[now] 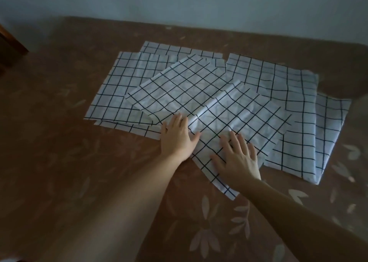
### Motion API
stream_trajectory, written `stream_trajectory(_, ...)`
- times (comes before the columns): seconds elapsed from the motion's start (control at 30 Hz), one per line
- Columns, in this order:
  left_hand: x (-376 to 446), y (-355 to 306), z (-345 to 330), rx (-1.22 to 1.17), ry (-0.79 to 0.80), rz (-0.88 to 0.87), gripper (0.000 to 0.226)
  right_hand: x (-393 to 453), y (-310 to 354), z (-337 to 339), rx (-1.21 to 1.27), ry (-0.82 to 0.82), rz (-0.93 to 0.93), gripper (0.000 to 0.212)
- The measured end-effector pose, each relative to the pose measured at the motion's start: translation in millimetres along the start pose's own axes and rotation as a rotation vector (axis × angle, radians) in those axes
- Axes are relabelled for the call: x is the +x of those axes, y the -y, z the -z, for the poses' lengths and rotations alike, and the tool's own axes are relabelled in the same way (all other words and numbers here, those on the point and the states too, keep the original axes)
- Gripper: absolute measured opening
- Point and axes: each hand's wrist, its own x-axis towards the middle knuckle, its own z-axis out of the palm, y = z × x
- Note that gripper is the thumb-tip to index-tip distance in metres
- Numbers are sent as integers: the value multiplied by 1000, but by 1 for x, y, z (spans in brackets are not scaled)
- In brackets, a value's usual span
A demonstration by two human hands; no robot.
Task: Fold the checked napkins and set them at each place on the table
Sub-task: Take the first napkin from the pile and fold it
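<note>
Several white napkins with a black check lie overlapping in the middle of the table. The top napkin (pixel 235 120) lies at an angle with a raised crease along its length. My left hand (pixel 176 137) lies flat at its near left edge, fingers straight, thumb on the cloth. My right hand (pixel 237 158) presses flat on its near part, fingers spread. A second angled napkin (pixel 179 84) lies beside it to the left. More napkins lie flat beneath at the left (pixel 121 88) and at the right (pixel 294 94).
The table wears a brown cloth with pale flower prints (pixel 83 182). A dark wooden piece of furniture (pixel 10 48) stands at the far left. A pale wall (pixel 199 5) runs behind the table's far edge.
</note>
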Motion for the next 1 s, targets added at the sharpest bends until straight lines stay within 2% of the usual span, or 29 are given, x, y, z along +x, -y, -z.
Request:
stream_trajectory(0.2, -20, -11, 6, -189, -219, -30, 14, -29, 11, -6, 61, -33, -25, 68)
stream_trajectory(0.4, -42, -16, 25, -250, -122, 85, 18, -69, 29, -11, 114, -14, -50, 69)
stream_trajectory(0.53, -57, -20, 47, -307, -58, 98, 15, -96, 32, -1, 138, 33, -11, 70)
stream_trajectory(0.83, -96, -61, 154, -288, 47, -94, 9, -69, 8, 129, 85, -212, 138, 80)
stream_trajectory(0.93, -111, -78, 190, -251, 60, -143, 11, -67, 12, 172, 47, -199, 227, 78)
stream_trajectory(1.0, -123, -86, 213, -242, 52, -158, 14, -71, 17, 191, -9, -147, 282, 63)
